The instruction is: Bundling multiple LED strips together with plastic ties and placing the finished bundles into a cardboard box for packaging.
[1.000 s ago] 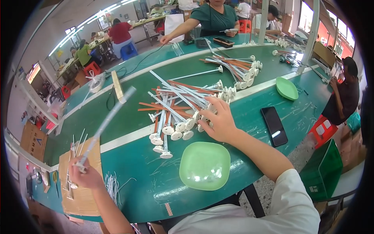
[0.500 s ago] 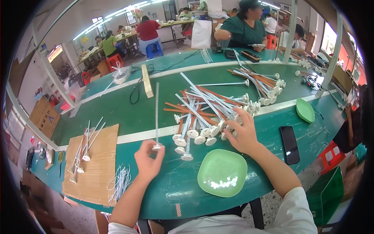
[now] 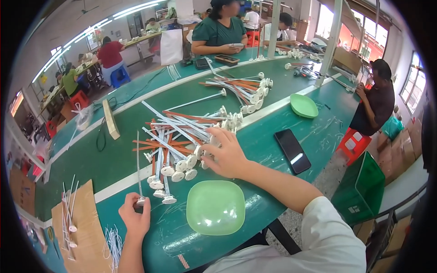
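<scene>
My left hand [image 3: 135, 214] pinches the white round end of a thin grey rod [image 3: 139, 159], which stands upright from the fingers. To the right, a heap of grey and orange strips with white disc ends [image 3: 170, 136] lies on the green table. My right hand [image 3: 225, 154] rests over the discs at the heap's near right side, thumb and fingers apart and curved around them. Its fingertips touch or nearly touch a white disc [image 3: 198, 152]. Below it sits a light green square plate [image 3: 215, 207].
Cardboard [image 3: 84, 223] holding several rods lies at the left, beside a bundle of thin white strands [image 3: 113, 245]. A black phone [image 3: 292, 151] and a second green dish [image 3: 304, 106] are at the right. A wooden bar [image 3: 110, 119] lies beyond. Co-workers sit around the room.
The view has swung to the right, so the table things appear further left. My left hand keeps the rod upright. My right hand remains at the heap, its fingertips in among the discs.
</scene>
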Available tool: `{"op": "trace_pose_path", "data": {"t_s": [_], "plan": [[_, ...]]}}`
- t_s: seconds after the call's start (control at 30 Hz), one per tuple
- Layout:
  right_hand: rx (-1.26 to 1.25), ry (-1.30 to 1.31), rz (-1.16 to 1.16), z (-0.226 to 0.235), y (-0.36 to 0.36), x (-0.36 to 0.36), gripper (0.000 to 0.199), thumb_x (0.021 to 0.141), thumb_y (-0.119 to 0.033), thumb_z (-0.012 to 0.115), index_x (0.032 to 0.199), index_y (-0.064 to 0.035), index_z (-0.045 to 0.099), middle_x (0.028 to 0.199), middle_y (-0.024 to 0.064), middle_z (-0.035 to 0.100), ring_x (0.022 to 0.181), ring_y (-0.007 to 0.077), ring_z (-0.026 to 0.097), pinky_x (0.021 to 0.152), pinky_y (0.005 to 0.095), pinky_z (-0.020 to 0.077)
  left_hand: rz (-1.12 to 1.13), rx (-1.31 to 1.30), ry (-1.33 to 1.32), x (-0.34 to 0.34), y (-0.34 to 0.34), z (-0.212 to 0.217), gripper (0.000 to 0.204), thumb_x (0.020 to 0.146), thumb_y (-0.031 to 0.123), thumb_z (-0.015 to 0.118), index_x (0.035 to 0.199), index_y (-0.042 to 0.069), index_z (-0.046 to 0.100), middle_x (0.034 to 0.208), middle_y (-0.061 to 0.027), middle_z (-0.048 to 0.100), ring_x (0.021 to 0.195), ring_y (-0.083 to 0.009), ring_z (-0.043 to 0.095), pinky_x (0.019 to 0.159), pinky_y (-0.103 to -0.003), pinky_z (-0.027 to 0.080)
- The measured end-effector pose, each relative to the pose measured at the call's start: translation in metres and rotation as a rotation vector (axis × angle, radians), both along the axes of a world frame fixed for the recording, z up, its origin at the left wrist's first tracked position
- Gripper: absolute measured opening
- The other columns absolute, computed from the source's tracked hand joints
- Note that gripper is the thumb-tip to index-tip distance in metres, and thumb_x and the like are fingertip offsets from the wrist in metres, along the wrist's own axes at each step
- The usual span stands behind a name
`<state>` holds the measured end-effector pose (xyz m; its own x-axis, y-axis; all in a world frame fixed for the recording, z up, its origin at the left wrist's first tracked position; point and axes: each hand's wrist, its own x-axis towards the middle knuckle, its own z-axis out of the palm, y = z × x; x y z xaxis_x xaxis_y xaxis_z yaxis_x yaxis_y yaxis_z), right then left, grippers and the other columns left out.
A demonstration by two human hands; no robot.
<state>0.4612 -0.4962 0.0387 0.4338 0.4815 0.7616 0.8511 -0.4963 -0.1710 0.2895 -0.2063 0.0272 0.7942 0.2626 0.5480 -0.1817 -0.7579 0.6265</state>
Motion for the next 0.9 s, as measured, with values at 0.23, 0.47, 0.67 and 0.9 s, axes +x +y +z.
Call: {"op": "trace_pose_path", "data": {"t_s": [0.23, 0.47, 0.67, 0.9], "plan": [[0.006, -0.039, -0.030, 0.000, -0.004, -0.008, 0.031, 0.073, -0.020, 0.075, 0.101, -0.0112, 0.065, 0.131, 0.0192, 0.047, 0.122, 0.0386, 0.045, 0.097, 0.0501, 0.0358, -0.017, -0.257, -0.027, -0.002, -0.001, -0.003, 0.016, 0.083, 0.007, 0.067, 0.087, -0.001, 0.054, 0.071, -0.0077, 0.064, 0.062, -0.0091, 0.058, 0.056, -0.023, 0.045], [0.025, -0.013, 0.022, -0.016, 0.010, 0.000, 0.036, 0.069, -0.023, 0.075, 0.102, -0.0127, 0.065, 0.127, 0.0257, 0.050, 0.119, 0.0434, 0.048, 0.098, 0.0556, 0.0373, -0.003, 0.254, 0.163, -0.019, 0.014, 0.016, 0.016, 0.084, 0.017, 0.067, 0.088, 0.003, 0.060, 0.077, -0.0105, 0.066, 0.068, -0.0174, 0.063, 0.066, -0.030, 0.049], [-0.023, -0.044, -0.054, 0.002, -0.003, 0.004, 0.030, 0.074, -0.014, 0.072, 0.103, -0.0104, 0.067, 0.134, 0.0231, 0.047, 0.122, 0.0414, 0.045, 0.100, 0.0506, 0.0368, 0.126, 0.437, 0.210, -0.053, 0.049, 0.081, 0.023, 0.085, 0.018, 0.066, 0.096, -0.003, 0.063, 0.097, -0.0191, 0.066, 0.094, -0.0334, 0.063, 0.084, -0.039, 0.048], [-0.017, -0.047, 0.009, -0.002, 0.007, -0.003, 0.025, 0.076, -0.014, 0.072, 0.100, -0.0093, 0.067, 0.134, 0.0186, 0.048, 0.121, 0.0383, 0.047, 0.099, 0.0473, 0.0366, 0.148, 0.497, 0.512, -0.127, 0.052, 0.063, 0.032, 0.078, 0.014, 0.070, 0.107, 0.002, 0.062, 0.110, -0.0206, 0.061, 0.104, -0.0379, 0.058, 0.090, -0.042, 0.047]]}}
